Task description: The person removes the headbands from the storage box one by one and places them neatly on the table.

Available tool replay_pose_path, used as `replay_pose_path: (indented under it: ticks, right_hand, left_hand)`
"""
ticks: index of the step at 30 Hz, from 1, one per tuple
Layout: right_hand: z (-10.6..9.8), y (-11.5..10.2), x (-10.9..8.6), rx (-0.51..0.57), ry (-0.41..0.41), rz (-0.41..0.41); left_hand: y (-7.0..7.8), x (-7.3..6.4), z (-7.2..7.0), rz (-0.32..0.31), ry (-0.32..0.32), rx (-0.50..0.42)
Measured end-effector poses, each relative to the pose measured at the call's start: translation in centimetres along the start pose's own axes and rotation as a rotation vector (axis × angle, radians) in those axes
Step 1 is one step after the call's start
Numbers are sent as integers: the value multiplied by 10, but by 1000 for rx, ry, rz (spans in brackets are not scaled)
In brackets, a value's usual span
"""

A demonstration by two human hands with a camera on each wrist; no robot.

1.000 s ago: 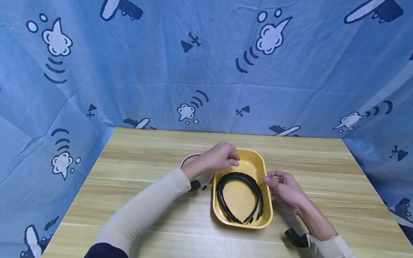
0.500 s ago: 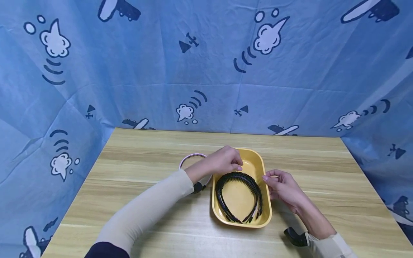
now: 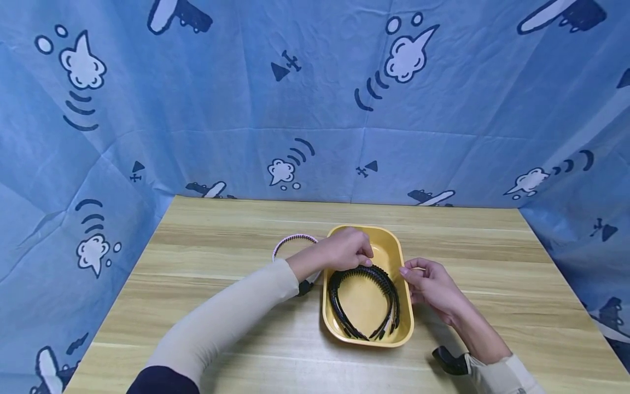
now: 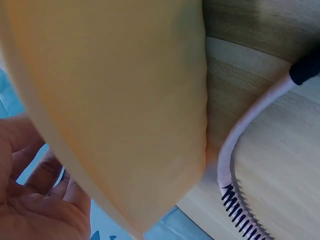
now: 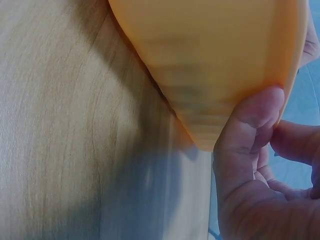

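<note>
Since a second ago, the left hand [image 3: 349, 249] has shifted nearer, toward the black headbands [image 3: 384, 280]. These lie in the tray's [image 3: 369, 343] near part, probably light, springy, best lifted by the arch. The right hand [image 3: 432, 285] pinches the tray's right side. Whether the left's curled fingers hold anything, I cannot tell.

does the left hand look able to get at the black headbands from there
Probably yes: the left hand hangs over the open yellow tray, close to the top of the black headbands, and nothing seems to block it, though whether it touches them is unclear.
</note>
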State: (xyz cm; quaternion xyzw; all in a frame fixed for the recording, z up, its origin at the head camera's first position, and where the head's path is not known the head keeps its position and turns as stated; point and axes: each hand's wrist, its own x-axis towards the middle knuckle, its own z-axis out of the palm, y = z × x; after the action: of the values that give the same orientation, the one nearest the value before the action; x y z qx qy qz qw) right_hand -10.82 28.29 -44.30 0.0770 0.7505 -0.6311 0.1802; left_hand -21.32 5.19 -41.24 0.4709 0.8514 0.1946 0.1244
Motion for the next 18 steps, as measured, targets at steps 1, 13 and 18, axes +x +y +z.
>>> replay_pose_path:
  ticks: [1,13,18]
  right_hand:
    - [0,0,0,1,-1,0]
    - [0,-1,-1,-4,4,-9]
    - [-1,0,-2,6,0,-13]
  left_hand:
    - [0,0,1,0,-6,-3]
    - [3,5,5,-20,-47,-10]
    - [3,7,7,-13,-57,7]
